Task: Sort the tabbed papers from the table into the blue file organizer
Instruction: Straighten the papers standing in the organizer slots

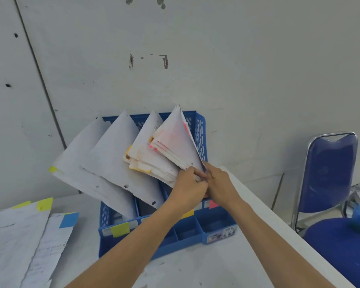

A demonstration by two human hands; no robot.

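The blue file organizer [216, 227] stands at the table's [195, 271] far edge, with four stacks of paper in it leaning left. Both hands meet at the rightmost, pink-tabbed stack [175, 142] — the left hand [190, 186] pinches its lower edge and the right hand [221, 183] grips just beside it. Loose tabbed papers [14, 235] lie at the table's left edge — yellow and blue tabs showing.

Tabbed papers [116, 154] stand fanned, leaning left, in the blue file organizer [201, 132]

Left hand [190, 188] and right hand [220, 183] meet, fingers curled.
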